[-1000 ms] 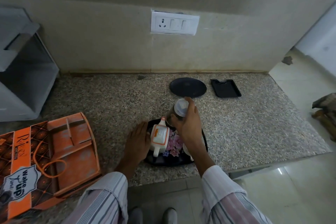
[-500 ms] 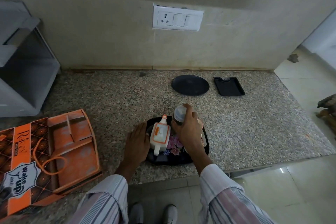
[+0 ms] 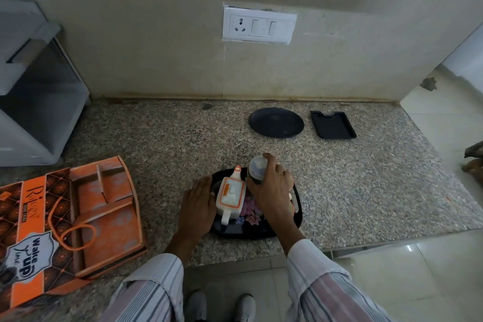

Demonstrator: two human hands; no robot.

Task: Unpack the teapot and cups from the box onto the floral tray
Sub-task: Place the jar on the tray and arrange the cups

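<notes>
Our right hand (image 3: 271, 191) grips a cup (image 3: 257, 168) over the floral tray (image 3: 296, 219); our left hand (image 3: 197, 205) lies flat, fingers released, beside the teapot (image 3: 230, 195)

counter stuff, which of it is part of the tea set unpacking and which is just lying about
Part of the job:
- teapot
- floral tray
- orange box
- jar under the right hand
- left hand at the tray's edge

Just lying about:
- round black plate
- small black tray
- grey rack

Dim, flat indoor light, brighter perhaps from the right; wide-angle bowing, soft edges.
</notes>
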